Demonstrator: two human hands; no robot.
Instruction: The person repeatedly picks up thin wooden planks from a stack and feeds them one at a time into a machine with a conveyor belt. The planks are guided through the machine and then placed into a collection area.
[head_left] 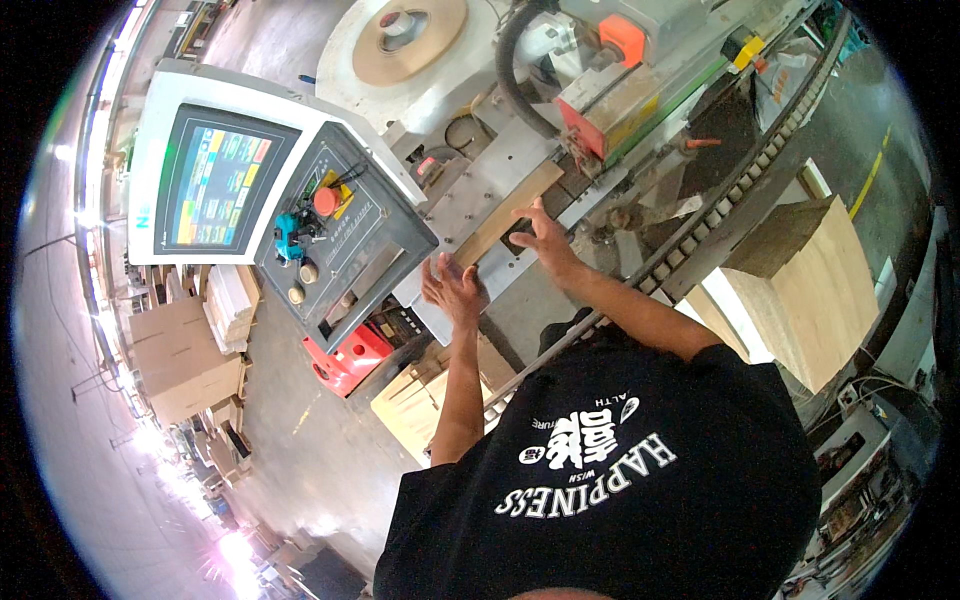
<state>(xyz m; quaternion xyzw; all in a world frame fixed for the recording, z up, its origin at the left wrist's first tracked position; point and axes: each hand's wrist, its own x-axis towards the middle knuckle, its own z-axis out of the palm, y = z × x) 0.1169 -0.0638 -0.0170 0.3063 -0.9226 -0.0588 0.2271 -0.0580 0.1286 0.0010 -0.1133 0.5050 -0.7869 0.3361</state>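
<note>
A narrow wooden strip (508,216) lies slanted on the machine's metal feed plate (478,190). The left hand (452,290), grip spread flat, backs its near end; the right hand (540,238), fingers splayed, presses beside it, apparently steadying it, beside the control panel (340,235).

The person wears a black short-sleeved T-shirt (640,470) with white printed lettering and a white emblem across it, toward 6 o'clock. Both forearms are bare, and the left hand (452,290) and right hand (545,240), near 12 o'clock, wear no gloves.
</note>
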